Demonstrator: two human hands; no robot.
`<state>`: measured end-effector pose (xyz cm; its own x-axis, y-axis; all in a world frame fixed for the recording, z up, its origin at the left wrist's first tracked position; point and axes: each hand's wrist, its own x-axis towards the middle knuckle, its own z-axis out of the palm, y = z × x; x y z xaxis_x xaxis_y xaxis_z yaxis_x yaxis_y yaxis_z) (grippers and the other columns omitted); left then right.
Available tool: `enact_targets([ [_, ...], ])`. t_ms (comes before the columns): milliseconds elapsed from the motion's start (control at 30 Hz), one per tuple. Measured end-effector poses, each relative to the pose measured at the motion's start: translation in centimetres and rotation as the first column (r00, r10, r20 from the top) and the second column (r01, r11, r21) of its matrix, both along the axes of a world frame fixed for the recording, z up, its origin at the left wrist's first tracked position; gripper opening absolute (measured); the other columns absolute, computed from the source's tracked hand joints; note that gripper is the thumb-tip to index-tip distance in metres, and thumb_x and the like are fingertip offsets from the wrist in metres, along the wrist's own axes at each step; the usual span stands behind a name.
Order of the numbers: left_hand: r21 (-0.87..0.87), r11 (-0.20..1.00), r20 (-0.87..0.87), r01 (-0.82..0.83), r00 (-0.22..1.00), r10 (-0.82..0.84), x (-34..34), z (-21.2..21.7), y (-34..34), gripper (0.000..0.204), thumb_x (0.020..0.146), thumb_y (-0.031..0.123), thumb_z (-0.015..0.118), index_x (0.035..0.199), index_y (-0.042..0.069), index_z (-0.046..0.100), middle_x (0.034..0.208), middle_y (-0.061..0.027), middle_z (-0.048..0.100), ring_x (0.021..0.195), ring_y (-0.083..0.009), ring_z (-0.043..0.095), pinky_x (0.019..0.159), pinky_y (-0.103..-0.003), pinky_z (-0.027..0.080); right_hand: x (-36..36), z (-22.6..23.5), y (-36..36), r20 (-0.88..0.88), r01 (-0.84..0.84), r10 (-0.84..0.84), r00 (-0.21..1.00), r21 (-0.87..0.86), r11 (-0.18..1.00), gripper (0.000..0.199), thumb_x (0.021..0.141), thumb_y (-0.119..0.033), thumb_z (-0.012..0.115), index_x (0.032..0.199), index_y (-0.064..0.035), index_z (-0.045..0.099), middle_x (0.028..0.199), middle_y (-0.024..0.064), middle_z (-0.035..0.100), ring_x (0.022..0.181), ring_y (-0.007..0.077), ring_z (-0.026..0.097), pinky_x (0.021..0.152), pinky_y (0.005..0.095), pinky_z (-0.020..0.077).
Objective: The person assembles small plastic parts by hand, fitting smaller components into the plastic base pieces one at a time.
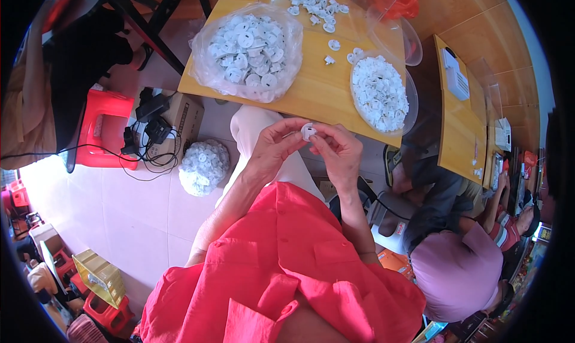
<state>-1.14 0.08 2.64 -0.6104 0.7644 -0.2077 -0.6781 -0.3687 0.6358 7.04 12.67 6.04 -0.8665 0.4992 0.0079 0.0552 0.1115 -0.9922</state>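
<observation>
Between the fingertips of both my hands, above my lap, is a small round white plastic part [308, 131] with a dark slot in it. My left hand [277, 144] pinches it from the left, and my right hand [337, 150] grips its other side. Past my knees, on the wooden table [317, 91], a clear plastic bag [287, 82] is heaped with round white discs [245, 40]. To its right a clear tub [411, 103] is full of small white pieces [378, 91].
Several loose white parts [320, 7] lie at the table's far side. Left on the floor are a full bag of white parts [203, 166], a cardboard box [188, 124] with black adapters [157, 129], and a red stool [96, 118]. A person in a pink shirt [458, 271] sits close on my right.
</observation>
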Motion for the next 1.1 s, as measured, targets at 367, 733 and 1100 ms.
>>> enact_targets([
  [367,-0.047,0.998,0.031,-0.05,0.998,0.052,0.6,-0.1,0.2,0.026,0.085,0.004,0.059,0.111,0.001,0.057,0.105,-0.0068,0.059,0.098,-0.0129,0.057,0.088,-0.026,0.047,-0.2,-0.8,-0.8,-0.13,0.093,-0.031,0.991,0.499,0.862,0.021,0.075,0.005,0.066,0.094,-0.0025,0.065,0.076,0.0088,0.056,0.061,0.0186,0.058,0.051,0.0263,0.0464],
  [733,-0.098,0.993,0.049,-0.073,0.996,0.078,0.4,-1.6,0.5,0.012,0.085,0.005,0.059,0.093,0.006,0.051,0.094,-0.0034,0.055,0.086,-0.0109,0.056,0.08,-0.026,0.048,-0.3,-2.0,-1.8,-0.093,0.089,-0.067,0.993,0.253,0.963,0.035,0.075,0.008,0.064,0.108,-0.0014,0.058,0.086,0.0063,0.056,0.07,0.0107,0.058,0.06,0.0205,0.0489],
  [1100,-0.204,0.973,-0.169,-0.109,0.983,0.074,0.6,-1.0,0.3,0.012,0.084,0.004,0.06,0.095,0.002,0.057,0.089,-0.0032,0.062,0.08,-0.009,0.057,0.073,-0.023,0.047,0.1,-3.4,-1.5,-0.011,0.068,-0.068,0.998,0.047,0.997,0.01,0.081,0.003,0.061,0.091,0.002,0.057,0.08,0.0045,0.058,0.065,0.0075,0.058,0.057,0.0189,0.0481],
])
